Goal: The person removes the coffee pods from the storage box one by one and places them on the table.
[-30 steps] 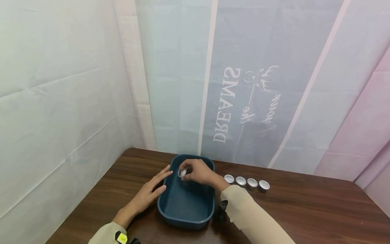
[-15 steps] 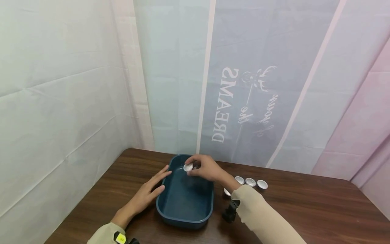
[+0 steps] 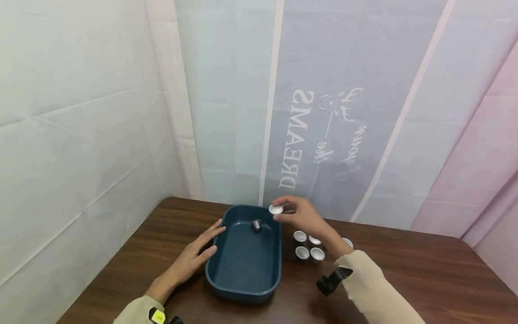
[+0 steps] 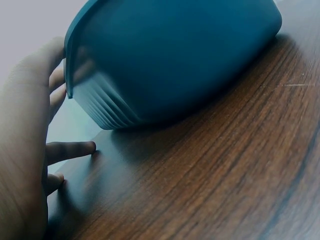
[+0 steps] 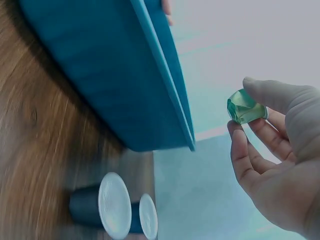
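My right hand (image 3: 301,218) pinches a coffee capsule (image 3: 276,210) between thumb and fingers, just above the far right corner of a dark blue plastic basin (image 3: 243,294). The held capsule has a silvery lid; in the right wrist view its body (image 5: 242,107) looks green. A dark coffee capsule (image 3: 256,226) lies tipped inside the basin near the far end. My left hand (image 3: 190,261) rests against the basin's left side with its fingers extended. In the left wrist view, some fingers touch the rim and other fingertips (image 4: 90,147) reach the table.
Several upright coffee capsules (image 3: 302,253) with silvery lids stand on the wooden table (image 3: 404,279), right of the basin. My right forearm partly covers another capsule (image 3: 347,243). A printed cloth (image 3: 226,135) hangs behind the table's far edge.
My right hand has lifted the capsule from inside the basin and carried it right to the rim. The dark capsule left inside has come into view. My left hand stays at the basin.
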The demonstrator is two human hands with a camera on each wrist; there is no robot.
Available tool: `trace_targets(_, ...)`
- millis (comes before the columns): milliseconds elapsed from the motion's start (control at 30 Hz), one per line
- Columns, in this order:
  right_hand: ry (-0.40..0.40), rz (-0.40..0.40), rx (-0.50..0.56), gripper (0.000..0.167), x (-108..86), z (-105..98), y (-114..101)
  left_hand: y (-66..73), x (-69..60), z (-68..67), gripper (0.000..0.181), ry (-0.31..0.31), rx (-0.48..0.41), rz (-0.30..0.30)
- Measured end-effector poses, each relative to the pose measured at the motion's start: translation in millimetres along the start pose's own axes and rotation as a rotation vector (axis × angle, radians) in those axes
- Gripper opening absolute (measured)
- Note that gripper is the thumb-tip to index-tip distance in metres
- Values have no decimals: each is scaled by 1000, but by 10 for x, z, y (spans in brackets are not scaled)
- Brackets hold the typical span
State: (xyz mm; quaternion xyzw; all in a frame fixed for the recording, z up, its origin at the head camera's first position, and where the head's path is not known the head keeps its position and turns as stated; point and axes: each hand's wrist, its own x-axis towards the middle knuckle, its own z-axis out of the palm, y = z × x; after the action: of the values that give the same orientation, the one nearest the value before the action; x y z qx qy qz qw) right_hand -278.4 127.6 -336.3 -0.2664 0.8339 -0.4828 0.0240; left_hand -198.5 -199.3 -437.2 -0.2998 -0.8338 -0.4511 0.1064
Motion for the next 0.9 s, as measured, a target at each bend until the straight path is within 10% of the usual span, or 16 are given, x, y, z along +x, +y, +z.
trace_targets(900, 152, 86, -64, 36, -781, -461, 317, -8, -3, 3, 48, -8, -10, 12)
